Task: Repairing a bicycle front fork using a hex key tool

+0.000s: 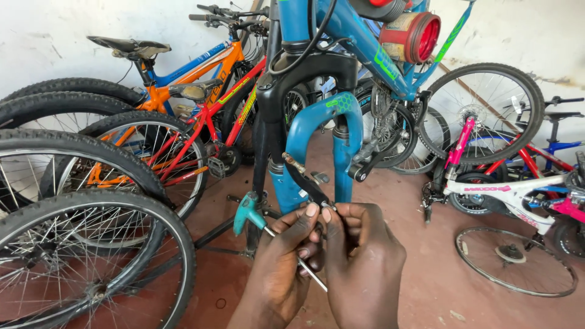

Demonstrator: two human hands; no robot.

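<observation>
A blue bicycle frame hangs in front of me with its blue suspension fork [317,146] and no front wheel. A black brake arm [304,180] juts from the left fork leg toward me. My left hand [281,268] holds a teal-handled screwdriver [250,212] whose metal shaft runs down through my fingers. My right hand [359,262] pinches the lower end of the brake arm, thumb tips of both hands meeting there.
Several bicycles lean against the white wall at the left, with black tyres [91,256] close to my left arm. A white and pink bicycle [506,192] lies at the right, a bare rim [517,262] on the red floor beside it.
</observation>
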